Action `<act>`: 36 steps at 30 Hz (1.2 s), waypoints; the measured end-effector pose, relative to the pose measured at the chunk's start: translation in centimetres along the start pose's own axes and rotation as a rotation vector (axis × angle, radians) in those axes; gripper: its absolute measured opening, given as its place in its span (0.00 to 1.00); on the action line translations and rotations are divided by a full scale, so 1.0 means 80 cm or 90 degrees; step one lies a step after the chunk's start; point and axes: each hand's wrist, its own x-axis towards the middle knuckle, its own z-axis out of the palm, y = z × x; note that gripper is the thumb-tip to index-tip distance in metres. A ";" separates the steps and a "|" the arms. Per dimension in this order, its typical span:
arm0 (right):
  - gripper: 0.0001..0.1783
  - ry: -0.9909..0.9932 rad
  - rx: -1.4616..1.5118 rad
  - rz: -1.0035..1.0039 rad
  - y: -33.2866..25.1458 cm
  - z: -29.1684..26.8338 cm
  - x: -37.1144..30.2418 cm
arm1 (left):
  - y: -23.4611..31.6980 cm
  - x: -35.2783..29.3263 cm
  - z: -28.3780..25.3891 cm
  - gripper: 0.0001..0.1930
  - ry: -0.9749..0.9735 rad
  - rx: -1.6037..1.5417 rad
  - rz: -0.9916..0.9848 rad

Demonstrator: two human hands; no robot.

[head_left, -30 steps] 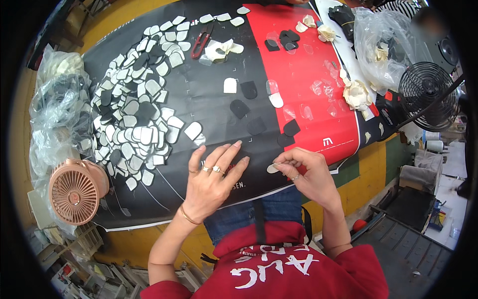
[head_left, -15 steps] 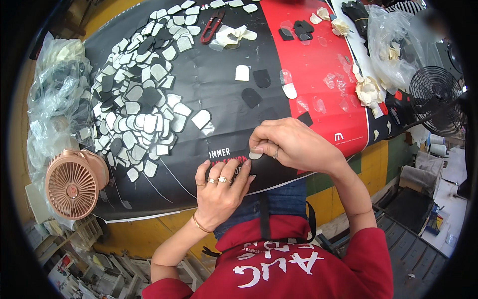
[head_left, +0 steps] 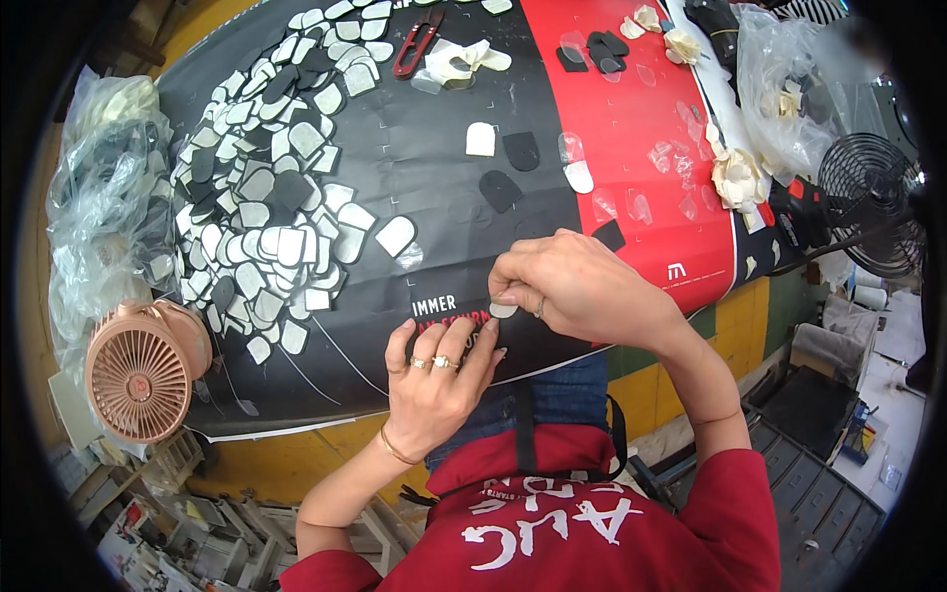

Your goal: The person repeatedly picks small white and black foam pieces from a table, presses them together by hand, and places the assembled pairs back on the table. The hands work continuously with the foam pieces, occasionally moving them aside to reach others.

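Observation:
My right hand [head_left: 582, 286] pinches a small pale, round-ended patch [head_left: 503, 310] between thumb and fingers, low over the black sheet. My left hand [head_left: 439, 370] rests palm down on the sheet with its fingers bent and apart, holding nothing. Its index fingertip is beside the patch; whether the two touch I cannot tell. Ahead of my hands lie a white patch [head_left: 480, 139] and two black patches [head_left: 521, 151]. A large heap of grey-white and black patches [head_left: 258, 247] spreads over the left side, with a single pale patch [head_left: 396, 235] at its right edge.
Red-handled thread snips [head_left: 418, 43] and crumpled cream scraps [head_left: 464, 64] lie at the far middle. Clear film bits [head_left: 639, 207] dot the red area. A pink fan [head_left: 143, 370] stands at the left near clear plastic bags [head_left: 109, 207]; a black fan [head_left: 868, 202] is at the right.
The view has shifted slightly. My right hand still pinches the patch in nearly the same spot, and my left hand stays on the sheet.

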 end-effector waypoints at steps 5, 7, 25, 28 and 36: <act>0.06 0.044 -0.014 -0.022 0.001 0.007 -0.004 | 0.000 0.001 0.000 0.16 -0.001 0.001 0.000; 0.06 0.048 -0.026 -0.026 0.001 0.008 -0.005 | 0.001 0.001 -0.001 0.16 -0.003 0.001 0.001; 0.04 0.005 -0.047 -0.018 -0.005 0.006 -0.007 | 0.004 0.003 -0.004 0.22 -0.053 -0.046 -0.034; 0.05 0.014 -0.059 -0.017 -0.006 0.007 -0.008 | 0.004 0.006 -0.006 0.23 -0.065 -0.022 -0.004; 0.08 0.131 -0.066 0.022 -0.015 0.017 -0.020 | 0.003 0.010 -0.012 0.24 -0.098 -0.032 -0.002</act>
